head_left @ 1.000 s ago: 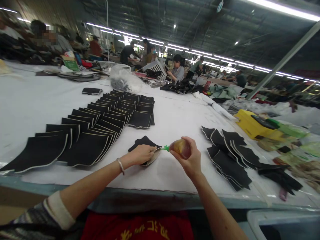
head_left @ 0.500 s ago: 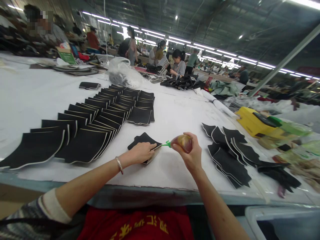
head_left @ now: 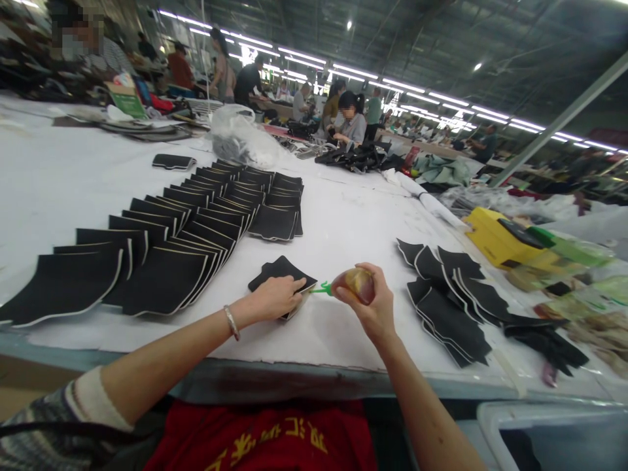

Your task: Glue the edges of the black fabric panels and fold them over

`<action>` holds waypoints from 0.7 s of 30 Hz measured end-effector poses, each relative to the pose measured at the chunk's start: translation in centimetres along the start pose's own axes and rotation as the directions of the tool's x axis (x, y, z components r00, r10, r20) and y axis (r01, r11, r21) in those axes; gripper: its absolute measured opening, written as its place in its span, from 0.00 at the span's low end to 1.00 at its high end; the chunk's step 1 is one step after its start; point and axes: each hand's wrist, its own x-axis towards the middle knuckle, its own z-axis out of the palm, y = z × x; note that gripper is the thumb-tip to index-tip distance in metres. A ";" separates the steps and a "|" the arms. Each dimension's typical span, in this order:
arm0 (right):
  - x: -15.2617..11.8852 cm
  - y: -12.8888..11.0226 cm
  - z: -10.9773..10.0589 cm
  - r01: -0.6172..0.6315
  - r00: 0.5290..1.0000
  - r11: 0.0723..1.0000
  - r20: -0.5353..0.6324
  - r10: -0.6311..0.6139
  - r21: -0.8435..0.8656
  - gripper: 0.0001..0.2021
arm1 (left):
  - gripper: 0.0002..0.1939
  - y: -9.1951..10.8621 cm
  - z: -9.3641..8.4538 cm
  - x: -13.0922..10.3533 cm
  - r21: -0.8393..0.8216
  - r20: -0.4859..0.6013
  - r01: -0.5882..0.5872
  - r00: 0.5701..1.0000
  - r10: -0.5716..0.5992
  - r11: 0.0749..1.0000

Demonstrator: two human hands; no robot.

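Note:
My left hand (head_left: 279, 296) presses on a black sheet piece (head_left: 280, 267) with a pale edge, its index finger stretched along the top near the right corner and the other fingers curled. Part of the piece is hidden beneath that hand. In my right hand (head_left: 375, 307) is a rounded squeeze bottle (head_left: 357, 285) of amber liquid, tilted on its side. Its green nozzle (head_left: 324, 288) points left, the tip at the piece's right edge.
Overlapping rows of black pieces (head_left: 164, 278) lie to the left on the white-covered table (head_left: 338, 216). A looser pile (head_left: 449, 320) lies right, near a yellow box (head_left: 505, 239). A clear plastic bag (head_left: 240, 140) sits farther back. Several people work beyond.
The nozzle tip has shifted slightly left and down along the piece's edge, with the bottle following. My left hand stays on the piece. The view has moved a little.

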 end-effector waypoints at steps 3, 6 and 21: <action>0.0 0.4 -0.1 -0.047 0.999 0.997 -0.022 0.048 0.062 0.24 | 0.28 0.0 0.0 0.0 0.013 -0.002 -0.006 1.000 0.006 1.000; 0.1 1.0 0.0 -0.065 0.993 0.996 -0.095 0.070 0.055 0.25 | 0.28 0.0 -0.1 -0.1 0.006 -0.005 -0.011 1.000 0.011 1.000; -1.9 0.9 0.3 -0.152 0.988 0.967 0.050 0.145 0.206 0.23 | 0.26 0.1 -0.4 -0.5 -0.024 -0.004 0.000 1.000 0.000 1.000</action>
